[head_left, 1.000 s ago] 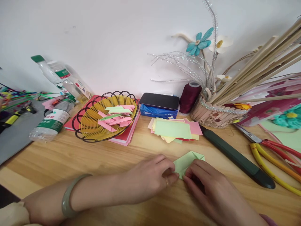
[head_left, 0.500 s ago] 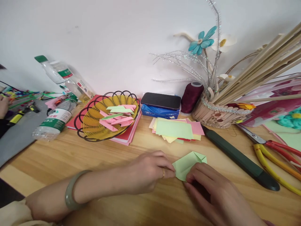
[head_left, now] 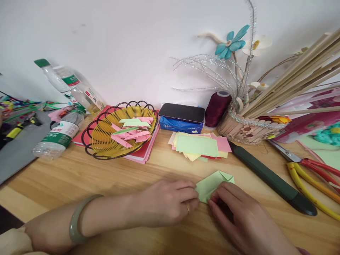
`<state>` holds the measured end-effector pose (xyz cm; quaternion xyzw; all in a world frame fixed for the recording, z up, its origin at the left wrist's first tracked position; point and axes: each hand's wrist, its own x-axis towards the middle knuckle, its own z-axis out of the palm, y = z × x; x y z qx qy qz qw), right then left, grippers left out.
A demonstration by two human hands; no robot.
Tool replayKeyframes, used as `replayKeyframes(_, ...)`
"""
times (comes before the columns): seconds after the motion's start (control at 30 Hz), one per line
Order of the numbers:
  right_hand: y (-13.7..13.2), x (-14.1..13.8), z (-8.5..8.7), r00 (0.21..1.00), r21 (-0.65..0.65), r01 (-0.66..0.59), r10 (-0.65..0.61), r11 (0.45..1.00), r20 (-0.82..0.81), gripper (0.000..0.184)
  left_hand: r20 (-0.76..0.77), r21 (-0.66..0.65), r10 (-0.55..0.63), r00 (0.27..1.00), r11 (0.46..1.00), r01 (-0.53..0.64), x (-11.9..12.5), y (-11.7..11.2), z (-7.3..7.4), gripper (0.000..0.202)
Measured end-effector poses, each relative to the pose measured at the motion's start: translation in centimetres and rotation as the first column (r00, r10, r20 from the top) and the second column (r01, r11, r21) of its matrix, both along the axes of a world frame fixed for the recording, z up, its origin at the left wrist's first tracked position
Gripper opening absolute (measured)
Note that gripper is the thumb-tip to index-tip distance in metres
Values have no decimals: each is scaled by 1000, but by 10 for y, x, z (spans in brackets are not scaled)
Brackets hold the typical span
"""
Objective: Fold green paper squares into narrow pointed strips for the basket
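Note:
A light green sheet of paper point(head_left: 209, 185), folded at its far right corner, lies on the wooden table between my hands. My left hand point(head_left: 172, 202) has its fingers closed on the paper's left end; a ring and a pale green bangle show on that arm. At the near right edge, my right hand point(head_left: 239, 209) pinches the same paper between thumb and fingers. Just beyond is a stack of coloured paper slips point(head_left: 196, 146), green on top. A yellow woven basket point(head_left: 102, 136) holds several folded pink and green paper strips point(head_left: 131, 131).
A dark green closed tool point(head_left: 273, 179) and scissors point(head_left: 294, 166) lie at the right. Against the wall are a phone point(head_left: 183, 112) on a blue packet point(head_left: 180, 125), a maroon thread spool point(head_left: 217, 108) and a stick-filled holder point(head_left: 244, 127). Plastic bottles point(head_left: 60, 136) stand or lie left.
My left hand has turned slightly and lowered at the paper's left end, its fingers more curled. My right hand stays almost in place on the paper. The view has shifted a little.

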<state>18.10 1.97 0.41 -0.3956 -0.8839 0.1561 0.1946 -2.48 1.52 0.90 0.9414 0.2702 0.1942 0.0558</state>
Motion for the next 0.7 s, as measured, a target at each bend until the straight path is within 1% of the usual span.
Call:
replayKeyframes(0.1, 0, 0, -1, 1000, 23, 3, -3, 1000, 0, 16, 22, 47, 8, 1000, 999, -9, -1, 1, 2, 23)
replayKeyframes(0.17, 0, 0, -2, 1000, 35, 5, -5, 999, -3, 15, 1, 52, 9, 1000, 999, -9, -1, 1, 2, 24)
replayKeyframes(0.3, 0, 1, -2, 1000, 48, 0, 0, 999, -10, 14, -56, 17, -15, 998, 1000, 16, 0, 0, 1, 22)
replayKeyframes(0.5, 0, -1, -1, 999, 75, 14, -12, 997, -33, 14, -58, -76, 43, 997, 996, -48, 5, -2, -2, 20)
replayKeyframes(0.7, 0, 0, -3, 1000, 69, 23, -22, 997, -13, 13, -102, -27, 17, 995, 999, -20, 4, -2, -4, 16)
